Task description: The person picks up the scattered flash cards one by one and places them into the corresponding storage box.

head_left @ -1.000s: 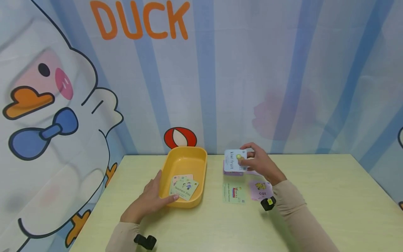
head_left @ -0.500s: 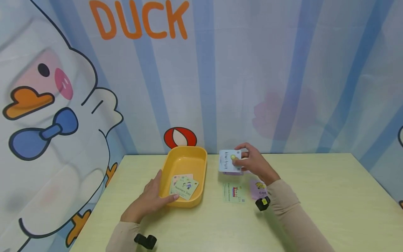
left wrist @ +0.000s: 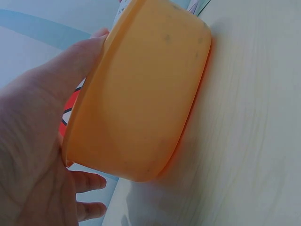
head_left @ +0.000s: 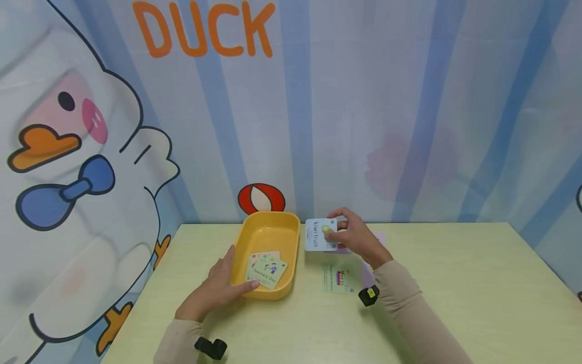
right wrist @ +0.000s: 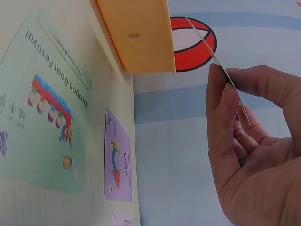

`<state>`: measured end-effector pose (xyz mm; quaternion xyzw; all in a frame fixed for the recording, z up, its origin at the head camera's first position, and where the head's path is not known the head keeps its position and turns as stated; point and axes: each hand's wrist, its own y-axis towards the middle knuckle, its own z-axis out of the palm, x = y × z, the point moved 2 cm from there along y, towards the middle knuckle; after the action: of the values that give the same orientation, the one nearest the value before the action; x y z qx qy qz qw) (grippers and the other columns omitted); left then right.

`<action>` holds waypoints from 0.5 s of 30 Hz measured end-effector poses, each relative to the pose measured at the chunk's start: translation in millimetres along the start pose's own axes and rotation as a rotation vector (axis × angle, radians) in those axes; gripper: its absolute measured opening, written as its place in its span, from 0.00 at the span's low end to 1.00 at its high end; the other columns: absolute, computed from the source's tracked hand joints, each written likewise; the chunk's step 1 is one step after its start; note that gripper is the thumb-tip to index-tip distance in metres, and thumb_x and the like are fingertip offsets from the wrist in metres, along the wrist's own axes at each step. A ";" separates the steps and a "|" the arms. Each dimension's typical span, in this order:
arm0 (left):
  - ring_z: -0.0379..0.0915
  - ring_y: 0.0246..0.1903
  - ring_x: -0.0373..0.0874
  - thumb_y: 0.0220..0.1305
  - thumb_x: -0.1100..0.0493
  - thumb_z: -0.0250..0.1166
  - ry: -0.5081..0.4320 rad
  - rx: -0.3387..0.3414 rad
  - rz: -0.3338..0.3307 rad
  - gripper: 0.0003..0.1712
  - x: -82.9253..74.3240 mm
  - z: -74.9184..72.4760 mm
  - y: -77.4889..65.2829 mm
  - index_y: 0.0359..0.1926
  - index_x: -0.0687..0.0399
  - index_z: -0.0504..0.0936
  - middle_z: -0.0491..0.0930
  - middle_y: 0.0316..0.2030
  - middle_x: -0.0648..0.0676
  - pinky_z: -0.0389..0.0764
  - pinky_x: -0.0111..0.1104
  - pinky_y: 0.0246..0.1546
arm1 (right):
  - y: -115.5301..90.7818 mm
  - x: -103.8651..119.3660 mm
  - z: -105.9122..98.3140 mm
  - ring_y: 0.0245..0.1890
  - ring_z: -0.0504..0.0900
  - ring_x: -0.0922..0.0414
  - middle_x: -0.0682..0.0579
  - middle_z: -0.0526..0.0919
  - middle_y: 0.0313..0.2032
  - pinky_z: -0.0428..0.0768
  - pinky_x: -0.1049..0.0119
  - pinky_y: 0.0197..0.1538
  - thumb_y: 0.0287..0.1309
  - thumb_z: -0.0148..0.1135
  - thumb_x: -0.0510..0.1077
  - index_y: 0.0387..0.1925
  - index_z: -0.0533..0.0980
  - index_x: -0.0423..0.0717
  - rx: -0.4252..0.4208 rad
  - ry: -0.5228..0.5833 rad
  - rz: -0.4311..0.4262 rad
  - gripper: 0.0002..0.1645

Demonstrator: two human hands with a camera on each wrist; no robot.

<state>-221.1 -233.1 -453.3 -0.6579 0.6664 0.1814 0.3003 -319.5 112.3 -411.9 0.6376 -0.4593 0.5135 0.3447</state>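
My right hand (head_left: 356, 240) pinches a pale blue kiwi fruit flash card (head_left: 314, 233) between thumb and fingers, just right of the yellow tray (head_left: 273, 236). The right wrist view shows the card edge-on, held above the table. At the tray's near left corner, my left hand (head_left: 215, 288) holds the rim, its thumb over the near end and its fingers along the left side. Inside the tray lie a green Teachers Day card (head_left: 272, 270) and a pink card (head_left: 258, 255) partly under it.
On the table under my right arm lie a green Dragon Boat Festival card (head_left: 334, 283), a purple card (head_left: 368, 275) partly covered by the sleeve, and a purple zoo card (right wrist: 117, 160). A printed duck curtain (head_left: 336, 111) rises behind the table's back edge.
My right hand has moved left with the kiwi fruit card, from above the purple cards toward the tray's right side. The left hand and tray have stayed in place.
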 end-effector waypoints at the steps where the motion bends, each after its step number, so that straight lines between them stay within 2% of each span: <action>1: 0.32 0.78 0.67 0.54 0.27 0.69 0.001 -0.001 0.001 0.73 0.3 0.1 0.0 0.82 0.51 0.33 0.41 0.81 0.62 0.48 0.70 0.70 | 0.1 0.2 1.8 0.42 0.88 0.49 0.39 0.86 0.48 0.85 0.59 0.40 0.62 0.68 0.36 0.62 0.66 0.45 0.005 0.008 -0.002 0.30; 8: 0.31 0.78 0.67 0.54 0.27 0.69 0.008 -0.003 -0.004 0.73 1.4 0.1 -0.3 0.82 0.50 0.33 0.40 0.81 0.61 0.49 0.70 0.70 | -0.1 3.5 13.6 0.41 0.87 0.50 0.40 0.86 0.46 0.83 0.58 0.39 0.63 0.67 0.36 0.63 0.67 0.46 0.028 0.016 -0.010 0.30; 15: 0.32 0.78 0.67 0.54 0.26 0.68 0.015 -0.001 -0.002 0.73 3.2 1.1 2.6 0.82 0.51 0.32 0.40 0.81 0.61 0.48 0.69 0.70 | 2.5 5.9 24.0 0.40 0.87 0.50 0.41 0.86 0.46 0.83 0.59 0.37 0.62 0.67 0.36 0.62 0.67 0.46 0.015 0.023 0.005 0.29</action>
<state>-223.3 -234.7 -456.5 -0.6601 0.6678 0.1765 0.2952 -313.5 88.2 -411.9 0.6330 -0.4531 0.5251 0.3440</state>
